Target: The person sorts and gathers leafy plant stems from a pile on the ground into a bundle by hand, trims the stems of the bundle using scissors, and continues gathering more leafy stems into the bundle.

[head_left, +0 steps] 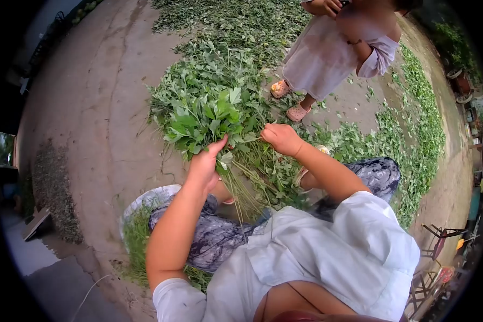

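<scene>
My left hand (203, 165) is closed around a bunch of leafy green stems (212, 118). The leaves fan out beyond the fist, and bare stalks (239, 193) trail down toward my lap. To the right, my right hand (282, 139) is closed in a pinch at the edge of the greenery, with what looks like a thin leafy stem at its fingertips. Its fingers partly hide that stem. A large pile of cut leafy plants (220, 64) lies on the ground just past both hands.
Another person (327, 59) in a pale dress and pink clogs (298, 111) stands at the pile's right. More leaves (418, 107) are spread along the right side. Beside my left leg is a pale sack (139, 201) with green stalks. Folding chairs (432, 273) stand at lower right.
</scene>
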### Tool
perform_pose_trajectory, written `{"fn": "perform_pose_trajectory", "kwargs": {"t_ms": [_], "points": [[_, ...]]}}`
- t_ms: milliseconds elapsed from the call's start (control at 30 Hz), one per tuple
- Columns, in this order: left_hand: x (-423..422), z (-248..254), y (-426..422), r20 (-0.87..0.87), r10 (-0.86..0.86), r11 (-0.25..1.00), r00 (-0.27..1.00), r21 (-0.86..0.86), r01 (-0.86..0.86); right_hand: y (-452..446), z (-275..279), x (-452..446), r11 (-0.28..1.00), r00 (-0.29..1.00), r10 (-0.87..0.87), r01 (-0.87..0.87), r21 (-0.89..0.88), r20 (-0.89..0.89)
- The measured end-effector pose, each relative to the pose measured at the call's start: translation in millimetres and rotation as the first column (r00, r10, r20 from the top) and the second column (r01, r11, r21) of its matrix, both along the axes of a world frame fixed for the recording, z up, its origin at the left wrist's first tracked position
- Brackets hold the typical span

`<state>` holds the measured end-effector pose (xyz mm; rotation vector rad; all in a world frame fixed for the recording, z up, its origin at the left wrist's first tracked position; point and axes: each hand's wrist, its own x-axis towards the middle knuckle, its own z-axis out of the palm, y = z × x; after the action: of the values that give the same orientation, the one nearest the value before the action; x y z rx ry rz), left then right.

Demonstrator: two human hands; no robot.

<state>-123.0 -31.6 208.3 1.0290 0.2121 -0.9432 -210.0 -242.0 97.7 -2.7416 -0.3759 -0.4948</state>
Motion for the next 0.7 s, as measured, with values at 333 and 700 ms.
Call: {"fn": "perform_pose_trajectory", "kwargs": {"t_ms": [333, 700], "points": [[-16.3, -0.9, -10.6, -0.04, -0.073, 0.994, 0.997, 0.075, 0.076, -19.8, -6.1, -19.8, 0.999, 0.999, 0.036, -0.036, -0.021, 0.004], [33.7, 7.6, 28.6, 0.162, 0.104, 0.983, 0.981, 0.134, -0.126, -169.9, -92.4, -147.5, 0.297, -0.26, -0.897, 0.242, -0.924, -0.357]]}}
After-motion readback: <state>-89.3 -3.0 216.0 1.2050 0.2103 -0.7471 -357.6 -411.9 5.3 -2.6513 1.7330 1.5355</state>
